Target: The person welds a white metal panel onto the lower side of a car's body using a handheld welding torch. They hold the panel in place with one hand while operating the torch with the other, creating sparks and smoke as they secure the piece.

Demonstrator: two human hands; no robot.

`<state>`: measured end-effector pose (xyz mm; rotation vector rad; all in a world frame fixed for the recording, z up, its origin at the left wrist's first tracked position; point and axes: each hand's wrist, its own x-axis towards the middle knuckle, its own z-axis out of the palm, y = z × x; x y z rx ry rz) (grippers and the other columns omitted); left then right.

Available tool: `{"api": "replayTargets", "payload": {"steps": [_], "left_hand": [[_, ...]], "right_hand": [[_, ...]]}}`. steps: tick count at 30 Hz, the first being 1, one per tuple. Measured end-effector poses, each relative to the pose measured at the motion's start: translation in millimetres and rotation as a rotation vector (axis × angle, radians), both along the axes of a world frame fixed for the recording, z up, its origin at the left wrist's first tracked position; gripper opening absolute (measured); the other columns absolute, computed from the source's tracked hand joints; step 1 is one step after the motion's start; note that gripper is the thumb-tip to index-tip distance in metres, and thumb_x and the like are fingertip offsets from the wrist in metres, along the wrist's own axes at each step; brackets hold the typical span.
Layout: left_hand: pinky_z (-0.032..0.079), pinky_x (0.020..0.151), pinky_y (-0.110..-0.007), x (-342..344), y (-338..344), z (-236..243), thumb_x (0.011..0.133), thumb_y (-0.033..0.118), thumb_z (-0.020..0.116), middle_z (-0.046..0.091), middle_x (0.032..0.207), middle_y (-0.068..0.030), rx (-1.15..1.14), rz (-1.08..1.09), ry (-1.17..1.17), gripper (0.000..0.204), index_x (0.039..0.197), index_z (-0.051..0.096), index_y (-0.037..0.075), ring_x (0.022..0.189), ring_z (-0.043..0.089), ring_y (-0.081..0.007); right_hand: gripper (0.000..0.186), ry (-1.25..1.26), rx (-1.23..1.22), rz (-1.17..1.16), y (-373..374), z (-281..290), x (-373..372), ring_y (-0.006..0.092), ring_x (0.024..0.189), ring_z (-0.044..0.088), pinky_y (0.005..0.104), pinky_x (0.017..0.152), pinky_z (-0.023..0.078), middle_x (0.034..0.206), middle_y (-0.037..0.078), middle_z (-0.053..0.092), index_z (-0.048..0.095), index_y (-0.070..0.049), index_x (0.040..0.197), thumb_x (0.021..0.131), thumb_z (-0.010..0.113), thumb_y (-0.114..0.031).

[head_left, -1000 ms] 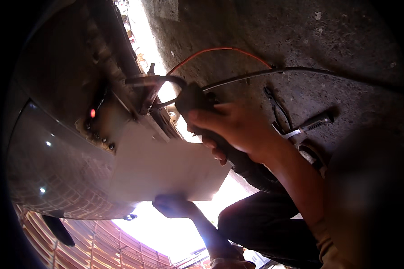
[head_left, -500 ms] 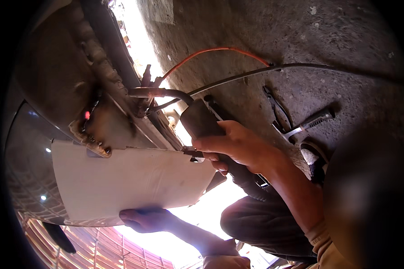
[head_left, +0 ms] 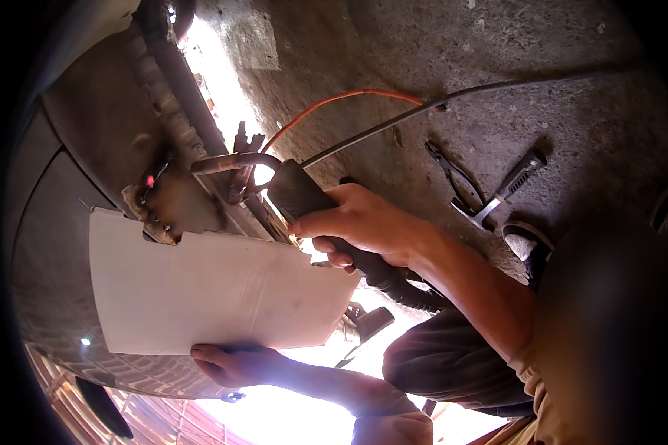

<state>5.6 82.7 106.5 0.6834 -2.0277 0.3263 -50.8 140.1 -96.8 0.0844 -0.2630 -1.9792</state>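
My right hand [head_left: 375, 226] is wrapped around the black handle of a welding torch [head_left: 298, 194]. The torch's bent metal neck reaches left, over the edge of a dark car body panel [head_left: 100, 111]. Left of its tip, a small red-hot spot [head_left: 151, 180] glows on scorched, ragged metal. With my left hand [head_left: 234, 363] I grip the lower edge of a stiff white sheet [head_left: 208, 285]; some fingers are hidden behind it. The sheet lies across the shiny dark bodywork [head_left: 48, 274], just below the burnt area, its upper edge close to the ragged metal.
On the concrete floor [head_left: 349, 52] to the right lie pliers [head_left: 455, 178] and a hammer [head_left: 508, 188]. A black cable [head_left: 497, 87] and an orange-red cable [head_left: 334, 96] run across it. My shoe [head_left: 525, 241] and bent knee [head_left: 453, 363] are close by. Bright light glares below the sheet.
The torch and my right hand have shifted slightly left and up in the picture. The white sheet is tilted a little differently, still in my left hand. The whole view has shifted somewhat.
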Motion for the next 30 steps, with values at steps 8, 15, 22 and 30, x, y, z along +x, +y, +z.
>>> {"api": "replayTargets", "payload": {"steps": [8, 15, 22, 30], "left_hand": [[0.05, 0.079, -0.036, 1, 8, -1, 0.1, 0.04, 0.047, 0.06, 0.108, -0.0158, 0.069, 0.018, -0.062, 0.05, 0.116, 0.059, -0.005, 0.095, 0.059, -0.0236], [0.046, 0.069, -0.033, -14, 17, -3, 0.099, 0.038, 0.049, 0.059, 0.087, -0.0089, 0.002, 0.041, -0.204, 0.042, 0.096, 0.061, -0.002, 0.078, 0.053, -0.0172], [0.048, 0.069, -0.033, -31, 21, 10, 0.098, 0.038, 0.051, 0.061, 0.086, -0.0086, 0.05, 0.1, -0.365, 0.039, 0.1, 0.062, 0.0, 0.077, 0.055, -0.0167], [0.049, 0.071, -0.035, -34, 32, 17, 0.098, 0.043, 0.05, 0.063, 0.089, -0.0103, -0.033, 0.128, -0.171, 0.045, 0.099, 0.061, 0.0, 0.08, 0.058, -0.0191]], "right_hand": [[0.016, -0.005, 0.025, 0.01, -4, 5, -5, 0.0096, 0.044, 0.047, 0.028, 0.04, 0.036, 0.061, 0.001, 0.049, 0.058, -0.004, 0.082, 0.084, 0.067, -0.017], [0.015, 0.005, 0.031, 0.048, 6, 13, -8, 0.0102, 0.044, 0.046, 0.0289, 0.04, 0.036, 0.061, 0.001, 0.048, 0.056, -0.005, 0.082, 0.083, 0.067, -0.016], [0.017, 0.019, 0.02, 0.058, 1, 7, -9, 0.0105, 0.043, 0.045, 0.0286, 0.041, 0.036, 0.062, 0.001, 0.049, 0.056, -0.005, 0.085, 0.084, 0.067, -0.018], [0.017, 0.038, 0.09, 0.003, 9, 7, -16, 0.0108, 0.043, 0.047, 0.0291, 0.039, 0.039, 0.061, 0.003, 0.051, 0.055, -0.003, 0.085, 0.082, 0.066, -0.016]]}}
